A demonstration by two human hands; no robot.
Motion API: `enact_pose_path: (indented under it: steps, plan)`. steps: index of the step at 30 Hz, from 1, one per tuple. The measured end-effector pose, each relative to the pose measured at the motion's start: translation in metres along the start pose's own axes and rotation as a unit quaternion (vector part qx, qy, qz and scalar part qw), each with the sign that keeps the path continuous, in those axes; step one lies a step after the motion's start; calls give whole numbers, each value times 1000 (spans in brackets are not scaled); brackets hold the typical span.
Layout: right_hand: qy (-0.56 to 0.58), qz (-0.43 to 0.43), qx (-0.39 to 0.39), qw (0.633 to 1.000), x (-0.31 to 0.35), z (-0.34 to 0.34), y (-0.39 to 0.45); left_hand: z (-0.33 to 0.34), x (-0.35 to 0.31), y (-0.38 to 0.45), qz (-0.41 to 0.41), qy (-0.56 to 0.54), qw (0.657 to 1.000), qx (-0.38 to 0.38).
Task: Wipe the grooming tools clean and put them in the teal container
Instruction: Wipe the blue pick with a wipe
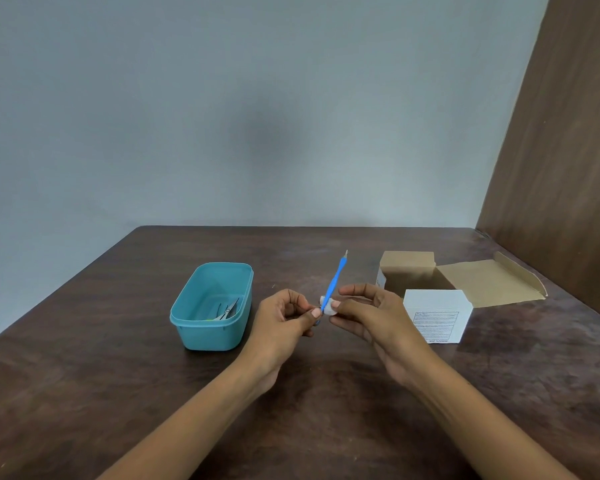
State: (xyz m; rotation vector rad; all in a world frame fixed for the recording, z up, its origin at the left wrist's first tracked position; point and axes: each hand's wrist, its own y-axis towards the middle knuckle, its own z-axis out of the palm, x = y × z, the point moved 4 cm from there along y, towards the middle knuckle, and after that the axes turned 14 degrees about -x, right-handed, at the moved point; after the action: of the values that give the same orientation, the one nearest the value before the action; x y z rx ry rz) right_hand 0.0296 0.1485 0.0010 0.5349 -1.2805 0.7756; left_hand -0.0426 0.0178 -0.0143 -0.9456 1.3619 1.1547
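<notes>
1. The left hand, just below the middle of the frame, pinches the lower end of a blue-handled grooming tool between thumb and curled fingers.
2. The tool rises from that pinch, tilted toward the upper right, with a thin metal tip at its top end; it is held above the table, not resting on it.
3. The right hand, just right of centre, pinches a small white wipe against the tool's lower shaft with thumb and forefinger; its other fingers are loosely spread.
4. The two hands nearly meet at the wipe.
5. The teal container stands open on the wooden table, left of centre and just beside the left hand, apart from it.
6. Inside it, toward its right side, lie metal scissors and another thin tool I cannot make out.
7. At the right of the frame sits an open cardboard box, flaps spread, its white printed side facing near.
</notes>
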Motion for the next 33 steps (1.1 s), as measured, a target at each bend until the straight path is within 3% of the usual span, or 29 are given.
enact_pose_path:
  steps: [8,11,16,26,29,33]
  plan:
    - [21,23,-10,999,-1,-2,2,-1,-3,1,5,15,1000,9]
    - [74,67,12,995,-4,0,3,-4,-4,4,-35,-11,999,3]
    - [60,21,22,998,-3,1,-1,-4,-3,3,-103,-48,993,38]
    - [-84,-80,-12,993,2,-1,0,-3,-10,-2,-2,35,999,28]
    - [-139,-86,18,986,0,2,-2,-1,-14,-5,27,41,998,35]
    - [-142,-64,54,986,-4,7,-5,-4,-12,-5,2,14,1000,28]
